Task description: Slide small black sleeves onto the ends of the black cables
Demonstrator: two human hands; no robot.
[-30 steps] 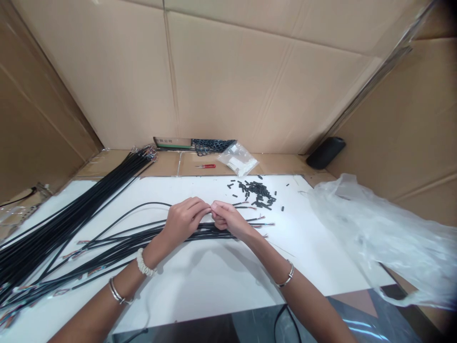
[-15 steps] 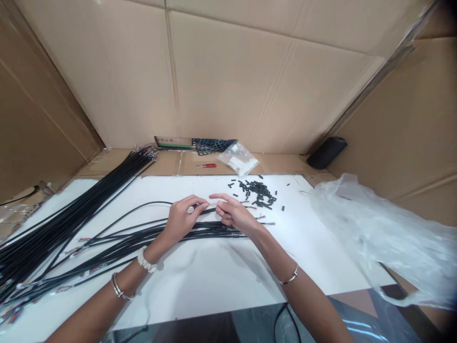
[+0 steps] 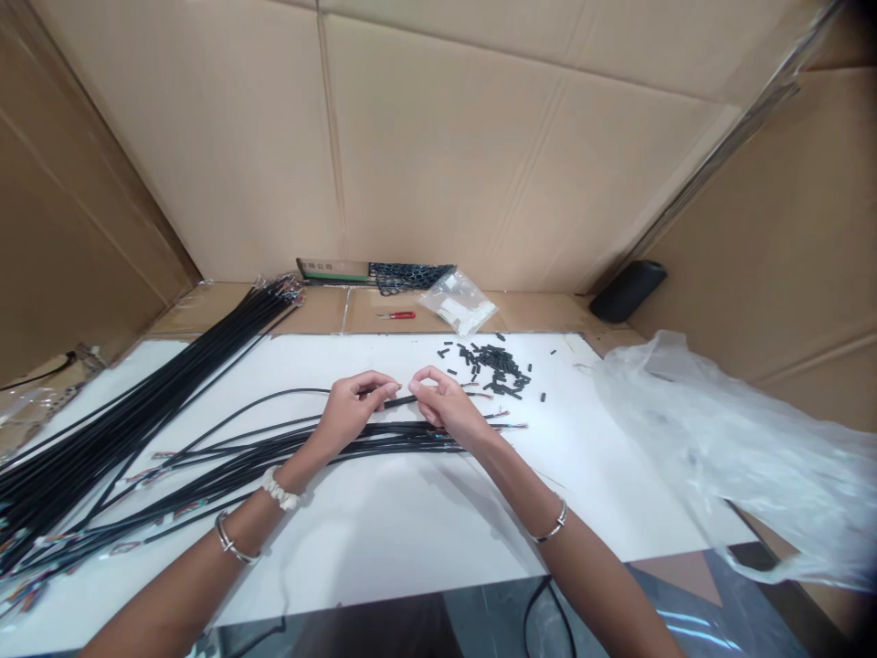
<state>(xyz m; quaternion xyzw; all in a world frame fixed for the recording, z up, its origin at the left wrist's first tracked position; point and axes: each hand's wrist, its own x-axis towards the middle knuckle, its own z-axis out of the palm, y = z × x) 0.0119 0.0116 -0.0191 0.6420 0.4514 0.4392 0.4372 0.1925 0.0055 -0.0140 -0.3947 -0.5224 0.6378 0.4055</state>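
Note:
My left hand (image 3: 354, 408) is closed, its thumb and forefinger pinched at the end of a black cable. Close beside it on the right, my right hand (image 3: 449, 402) is also closed, thumb against forefinger; whatever lies between those fingertips is too small to make out. Under both hands runs a row of black cables (image 3: 274, 457) with coloured wire ends, flat on the white table top (image 3: 411, 539). Just beyond my right hand is a pile of short black tubes (image 3: 497, 361).
A thick bundle of black cables (image 3: 151, 393) lies at the left. Behind are red-handled snips (image 3: 397, 315), a clear bag (image 3: 459, 306) and black mesh (image 3: 411, 277). A black roll (image 3: 627, 291) and a large plastic bag (image 3: 740, 439) are at the right. Cardboard walls surround the table.
The forefinger of my right hand, stretched out before, has bent in to meet the thumb. My left hand has stayed in nearly the same place.

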